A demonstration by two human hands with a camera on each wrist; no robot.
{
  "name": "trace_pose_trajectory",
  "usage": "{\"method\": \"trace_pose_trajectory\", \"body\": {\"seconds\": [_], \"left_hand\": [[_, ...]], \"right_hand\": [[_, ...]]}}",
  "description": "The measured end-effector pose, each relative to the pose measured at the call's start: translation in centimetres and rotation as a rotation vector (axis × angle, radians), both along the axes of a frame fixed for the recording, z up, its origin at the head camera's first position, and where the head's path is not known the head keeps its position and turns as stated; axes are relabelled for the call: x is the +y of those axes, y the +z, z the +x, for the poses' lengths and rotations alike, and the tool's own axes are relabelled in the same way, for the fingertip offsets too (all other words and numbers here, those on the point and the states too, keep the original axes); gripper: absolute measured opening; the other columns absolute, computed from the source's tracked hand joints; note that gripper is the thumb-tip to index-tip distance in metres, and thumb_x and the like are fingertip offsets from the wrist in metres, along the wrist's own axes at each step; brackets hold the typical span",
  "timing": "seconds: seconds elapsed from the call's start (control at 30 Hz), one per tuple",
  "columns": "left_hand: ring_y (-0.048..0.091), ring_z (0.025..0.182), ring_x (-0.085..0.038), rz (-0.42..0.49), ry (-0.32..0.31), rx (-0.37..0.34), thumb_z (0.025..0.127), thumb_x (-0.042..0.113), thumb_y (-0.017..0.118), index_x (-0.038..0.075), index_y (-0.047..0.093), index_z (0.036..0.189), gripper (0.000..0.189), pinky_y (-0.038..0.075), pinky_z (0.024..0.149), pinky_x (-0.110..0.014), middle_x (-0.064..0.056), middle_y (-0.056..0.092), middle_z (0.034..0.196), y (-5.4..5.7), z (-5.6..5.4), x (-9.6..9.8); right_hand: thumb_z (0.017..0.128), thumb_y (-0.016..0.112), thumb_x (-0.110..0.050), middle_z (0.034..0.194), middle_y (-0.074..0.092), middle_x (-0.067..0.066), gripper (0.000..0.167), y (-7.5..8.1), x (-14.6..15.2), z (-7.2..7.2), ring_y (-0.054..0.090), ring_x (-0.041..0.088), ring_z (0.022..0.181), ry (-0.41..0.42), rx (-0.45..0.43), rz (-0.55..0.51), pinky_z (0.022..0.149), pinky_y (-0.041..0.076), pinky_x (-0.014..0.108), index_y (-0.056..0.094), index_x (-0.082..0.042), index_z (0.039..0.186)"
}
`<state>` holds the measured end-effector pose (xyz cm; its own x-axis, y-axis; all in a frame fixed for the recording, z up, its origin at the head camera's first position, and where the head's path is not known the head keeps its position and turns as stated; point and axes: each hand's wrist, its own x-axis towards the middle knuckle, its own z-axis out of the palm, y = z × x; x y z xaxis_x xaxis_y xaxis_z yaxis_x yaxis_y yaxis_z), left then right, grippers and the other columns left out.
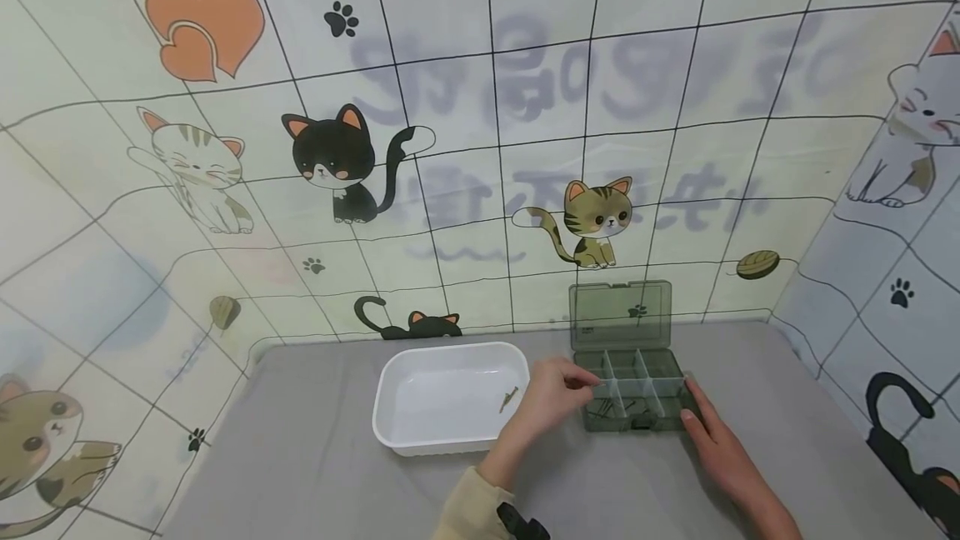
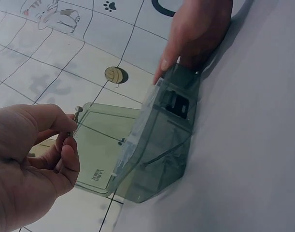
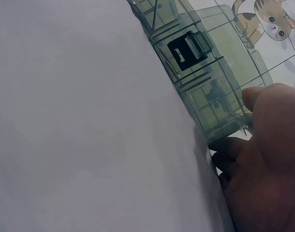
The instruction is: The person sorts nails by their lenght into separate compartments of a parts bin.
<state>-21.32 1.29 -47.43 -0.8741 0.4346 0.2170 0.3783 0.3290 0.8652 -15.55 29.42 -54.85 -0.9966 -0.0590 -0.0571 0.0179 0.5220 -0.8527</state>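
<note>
My left hand [image 1: 551, 398] pinches a small screw [image 2: 78, 114] between thumb and index finger, over the left part of a green see-through compartment box [image 1: 637, 423]. The screw's head points up in the left wrist view. The box's lid [image 1: 621, 319] stands raised at the back. Dividers split the inside, and small thin pieces lie in the front compartments. My right hand [image 1: 720, 444] grips the box's right end, its thumb at the rim in the right wrist view [image 3: 277, 145]. A black latch [image 3: 187, 50] sits on the box's front.
Left of the box is a white tray [image 1: 431, 446] with a few brass-coloured screws [image 1: 509, 398] near its right side. Both stand on a grey cloth-covered table [image 1: 300, 448]. A cat-patterned sheet [image 1: 465, 148] rises behind and at the sides.
</note>
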Motion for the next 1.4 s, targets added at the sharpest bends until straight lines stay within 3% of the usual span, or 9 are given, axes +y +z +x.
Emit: {"method": "trace_pose_trajectory", "body": {"seconds": [0.27, 0.53, 0.7, 1.0, 1.2, 1.4], "left_hand": [[0.058, 0.077, 0.003, -0.023, 0.021, 0.054, 0.088, -0.003, 0.069, 0.004, 0.082, 0.097, 0.018, 0.049, 0.066, -0.016, 0.002, 0.071, 0.091, -0.6, 0.1, 1.5], [0.056, 0.074, 0.005, -0.017, 0.013, 0.017, 0.089, -0.003, 0.069, 0.002, 0.081, 0.099, 0.016, 0.049, 0.065, -0.015, 0.006, 0.069, 0.089, -0.5, 0.0, 2.9], [0.056, 0.074, 0.004, -0.014, 0.008, 0.042, 0.089, -0.004, 0.07, 0.002, 0.081, 0.098, 0.016, 0.049, 0.065, -0.015, 0.003, 0.069, 0.087, -0.5, -0.1, 3.6], [0.055, 0.071, 0.004, -0.095, 0.048, 0.082, 0.086, -0.004, 0.071, 0.004, 0.082, 0.095, 0.016, 0.046, 0.063, -0.013, 0.002, 0.072, 0.086, -1.3, -0.5, 5.6], [0.054, 0.072, 0.004, -0.109, 0.046, 0.052, 0.088, -0.004, 0.071, 0.003, 0.081, 0.097, 0.015, 0.045, 0.063, -0.013, 0.004, 0.07, 0.084, -1.2, -0.5, 7.0], [0.052, 0.077, 0.001, -0.13, 0.048, 0.038, 0.089, 0.003, 0.075, 0.002, 0.079, 0.105, 0.016, 0.045, 0.068, -0.015, 0.0, 0.067, 0.089, -1.7, -0.5, 7.1]], "right_hand": [[0.113, 0.033, -0.038, 0.163, 0.002, 0.036, 0.069, 0.3, -0.1, -0.1, 0.008, 0.063, 0.143, -0.011, 0.0, 0.019, 0.105, 0.017, 0.078, -0.001, -0.007, 0.164], [0.113, 0.033, -0.038, 0.163, 0.003, 0.036, 0.069, 0.4, -0.2, 0.0, 0.01, 0.063, 0.143, -0.012, 0.004, 0.026, 0.105, 0.018, 0.078, -0.001, -0.007, 0.164], [0.113, 0.034, -0.037, 0.164, 0.004, 0.035, 0.068, 0.2, -0.1, -0.1, 0.01, 0.063, 0.144, -0.01, 0.022, 0.018, 0.105, 0.02, 0.078, 0.0, -0.007, 0.164], [0.113, 0.033, -0.038, 0.163, 0.005, 0.036, 0.068, 0.1, -0.1, 0.0, 0.01, 0.063, 0.144, -0.023, 0.007, 0.029, 0.106, 0.018, 0.078, 0.0, -0.008, 0.164], [0.113, 0.034, -0.036, 0.163, 0.007, 0.035, 0.067, 0.2, 0.0, 0.3, 0.012, 0.063, 0.143, -0.026, 0.029, 0.021, 0.105, 0.019, 0.078, 0.002, -0.008, 0.165], [0.113, 0.034, -0.036, 0.163, 0.007, 0.036, 0.067, 0.0, -0.1, 0.1, 0.012, 0.062, 0.144, -0.024, 0.03, 0.025, 0.106, 0.02, 0.077, 0.003, -0.007, 0.165]]}}
